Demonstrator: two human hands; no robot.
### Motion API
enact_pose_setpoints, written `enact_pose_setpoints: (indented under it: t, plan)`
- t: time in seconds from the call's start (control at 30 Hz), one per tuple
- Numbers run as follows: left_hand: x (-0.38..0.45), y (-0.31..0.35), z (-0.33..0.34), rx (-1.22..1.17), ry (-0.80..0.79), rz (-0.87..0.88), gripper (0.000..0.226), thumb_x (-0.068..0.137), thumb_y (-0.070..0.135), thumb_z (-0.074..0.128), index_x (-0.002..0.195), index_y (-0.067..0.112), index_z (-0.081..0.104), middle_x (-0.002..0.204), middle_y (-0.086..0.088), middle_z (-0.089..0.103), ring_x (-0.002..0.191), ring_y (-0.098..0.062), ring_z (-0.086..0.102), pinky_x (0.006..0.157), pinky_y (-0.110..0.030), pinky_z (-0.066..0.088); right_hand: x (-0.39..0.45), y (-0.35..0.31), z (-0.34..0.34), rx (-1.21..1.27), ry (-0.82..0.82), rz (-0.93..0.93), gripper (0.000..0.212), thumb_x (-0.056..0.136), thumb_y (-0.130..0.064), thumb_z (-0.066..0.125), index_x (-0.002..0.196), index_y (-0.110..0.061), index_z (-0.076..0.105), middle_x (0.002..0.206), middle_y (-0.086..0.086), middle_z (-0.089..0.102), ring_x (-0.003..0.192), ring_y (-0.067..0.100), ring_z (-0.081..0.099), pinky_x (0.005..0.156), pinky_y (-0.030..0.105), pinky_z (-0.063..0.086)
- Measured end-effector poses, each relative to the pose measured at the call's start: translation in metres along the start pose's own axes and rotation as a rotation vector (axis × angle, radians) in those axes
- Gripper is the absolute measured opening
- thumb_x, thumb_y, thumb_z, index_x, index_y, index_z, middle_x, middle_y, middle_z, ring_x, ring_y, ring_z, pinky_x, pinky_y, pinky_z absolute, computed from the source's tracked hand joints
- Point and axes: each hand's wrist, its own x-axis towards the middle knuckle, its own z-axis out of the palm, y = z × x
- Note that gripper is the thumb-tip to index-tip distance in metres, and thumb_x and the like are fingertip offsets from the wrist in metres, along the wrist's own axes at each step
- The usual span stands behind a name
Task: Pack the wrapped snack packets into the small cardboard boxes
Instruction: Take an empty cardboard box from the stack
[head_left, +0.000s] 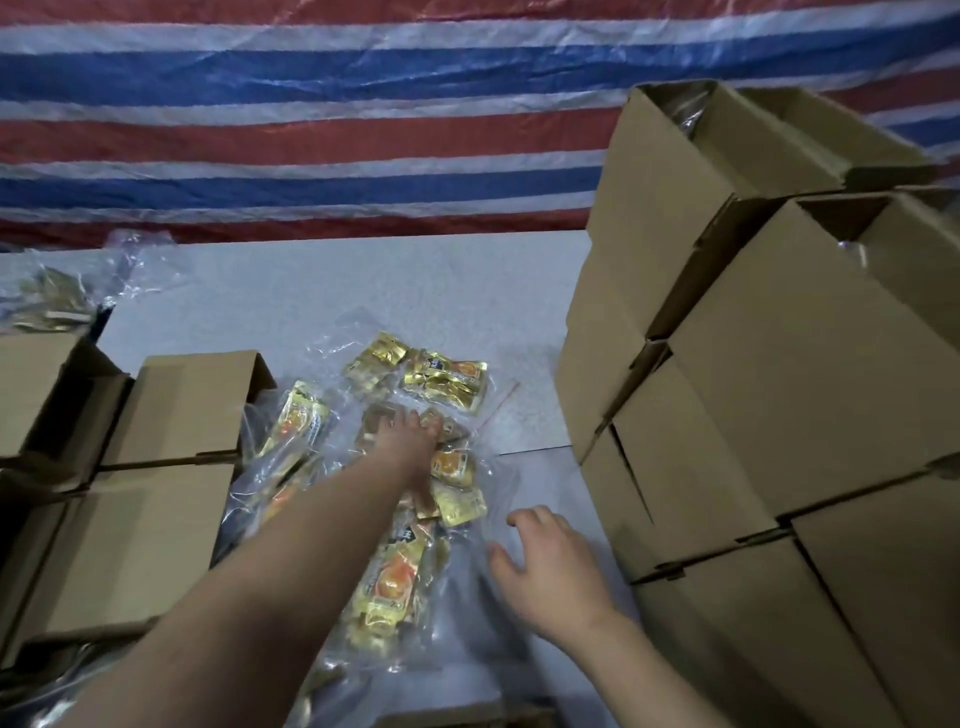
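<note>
The snack packets (415, 467) lay scattered mid-tabletop (311, 296), looking light, soft and slippery in clear wrap. The left hand (410, 441) reached onto them, its grip hidden; the right hand (545, 566) hovered nearby, fingers relaxed. Pinching a sealed edge seemed best.

Striped red, white and blue tarp (322, 135) hung across the back, wrinkled. Pale grey counter (363, 291) below it, speckled surface. Thin reddish string (500, 406) lay on the counter. Crumpled clear plastic (130, 260) bunched at far left by the tarp's lower edge.
</note>
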Motion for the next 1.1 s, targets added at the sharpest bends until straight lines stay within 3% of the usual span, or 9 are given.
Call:
enact_pose_setpoints:
  t: [0.23, 0.37, 0.47, 0.6, 0.8, 0.87, 0.93, 1.0, 1.1]
  plan:
    - [0.018, 0.003, 0.009, -0.128, -0.002, -0.023, 0.126, 0.066, 0.052, 0.085, 0.157, 0.017, 0.005, 0.155, -0.020, 0.030, 0.141, -0.041, 0.033, 0.115, -0.053, 0.028, -0.004, 0.018, 0.014, -0.048, -0.052, 0.051, 0.046, 0.090, -0.050, 0.042, 0.121, -0.021, 0.060, 0.117, -0.002, 0.061, 0.110, 0.020, 0.055, 0.096, 0.035, 0.041]
    - [0.021, 0.002, 0.015, -0.232, 0.088, -0.041, 0.064, 0.081, 0.023, 0.075, 0.137, 0.013, 0.044, 0.135, -0.015, 0.048, 0.122, -0.030, 0.049, 0.104, -0.043, 0.044, 0.001, 0.019, 0.019, 0.019, -0.083, 0.089, 0.043, 0.094, -0.045, 0.046, 0.127, -0.021, 0.058, 0.123, -0.003, 0.059, 0.116, 0.019, 0.053, 0.098, 0.033, 0.038]
    - [0.008, -0.002, 0.009, -0.422, 0.137, -0.040, 0.033, 0.091, 0.024, 0.065, 0.120, 0.014, 0.054, 0.121, -0.011, 0.054, 0.098, -0.021, 0.054, 0.090, -0.035, 0.051, 0.002, 0.014, 0.019, 0.118, -0.058, 0.111, 0.039, 0.095, -0.041, 0.048, 0.125, -0.020, 0.059, 0.123, -0.004, 0.059, 0.116, 0.017, 0.054, 0.097, 0.031, 0.040]
    - [-0.038, -0.002, -0.024, -0.747, 0.308, -0.085, 0.039, 0.094, 0.024, 0.059, 0.129, 0.010, 0.051, 0.119, -0.011, 0.059, 0.098, -0.024, 0.060, 0.090, -0.038, 0.053, 0.006, -0.009, 0.006, 0.476, 0.042, 0.223, 0.012, 0.093, -0.031, 0.063, 0.103, -0.027, 0.059, 0.105, -0.011, 0.059, 0.111, 0.015, 0.059, 0.083, 0.019, 0.040]
    - [-0.156, 0.013, -0.059, -1.071, 0.574, -0.038, 0.053, 0.086, 0.026, 0.059, 0.138, 0.025, 0.048, 0.105, 0.008, 0.067, 0.073, -0.004, 0.064, 0.067, -0.025, 0.055, 0.015, -0.063, -0.050, 1.274, -0.068, 0.148, 0.113, 0.055, -0.071, 0.082, 0.147, -0.041, 0.024, 0.133, -0.028, 0.045, 0.122, -0.012, 0.048, 0.091, 0.008, 0.045]
    - [-0.190, 0.027, -0.063, -1.110, 0.640, 0.006, 0.051, 0.082, 0.033, 0.056, 0.133, 0.037, 0.048, 0.089, 0.025, 0.062, 0.065, 0.010, 0.058, 0.057, -0.009, 0.044, 0.015, -0.082, -0.066, 1.336, -0.086, 0.029, 0.083, 0.065, -0.065, 0.081, 0.137, -0.050, 0.042, 0.132, -0.019, 0.057, 0.121, -0.002, 0.054, 0.099, 0.022, 0.046]
    - [-0.214, 0.041, -0.065, -1.132, 0.688, 0.056, 0.036, 0.079, 0.040, 0.049, 0.116, 0.044, 0.050, 0.082, 0.031, 0.060, 0.073, 0.014, 0.057, 0.061, -0.005, 0.042, 0.009, -0.101, -0.081, 1.415, -0.073, -0.061, 0.016, 0.083, -0.054, 0.072, 0.097, -0.046, 0.070, 0.091, -0.010, 0.070, 0.088, 0.008, 0.066, 0.078, 0.024, 0.051]
    - [-0.230, 0.052, -0.063, -1.127, 0.707, 0.105, 0.029, 0.082, 0.034, 0.055, 0.110, 0.035, 0.050, 0.092, 0.021, 0.063, 0.086, 0.006, 0.060, 0.074, -0.018, 0.050, -0.001, -0.110, -0.088, 1.541, -0.114, 0.011, 0.029, 0.070, -0.057, 0.078, 0.072, -0.029, 0.072, 0.068, -0.003, 0.061, 0.066, 0.012, 0.058, 0.061, 0.024, 0.047]
    - [-0.246, 0.058, -0.056, -1.001, 0.801, 0.181, 0.029, 0.084, 0.035, 0.056, 0.110, 0.023, 0.053, 0.100, 0.007, 0.063, 0.094, -0.009, 0.060, 0.083, -0.036, 0.050, -0.018, -0.112, -0.087, 1.750, -0.160, 0.041, 0.037, 0.073, -0.050, 0.069, 0.086, -0.017, 0.078, 0.091, 0.010, 0.073, 0.085, 0.019, 0.072, 0.069, 0.028, 0.056]
